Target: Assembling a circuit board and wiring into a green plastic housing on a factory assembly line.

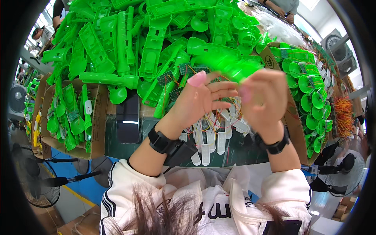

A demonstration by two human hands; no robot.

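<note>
My right hand (268,98) is raised over the work table with its fingers curled around one end of a green plastic shell (231,64). Motion smears both the hand and the shell. Opposite it, my left hand (201,92) has its fingers spread and holds nothing. Beneath the hands lie white plastic strips (210,141) with red and yellow wires. Close to my left hand are small green circuit boards (166,78), partly covered by the hand and wires.
A tall heap of green plastic shells (152,51) fills the far side. Cardboard boxes with green parts stand left (100,117) and right (295,131). A dark phone (128,121) lies on the table (150,123). Fans (344,172) and co-workers (280,8) are around.
</note>
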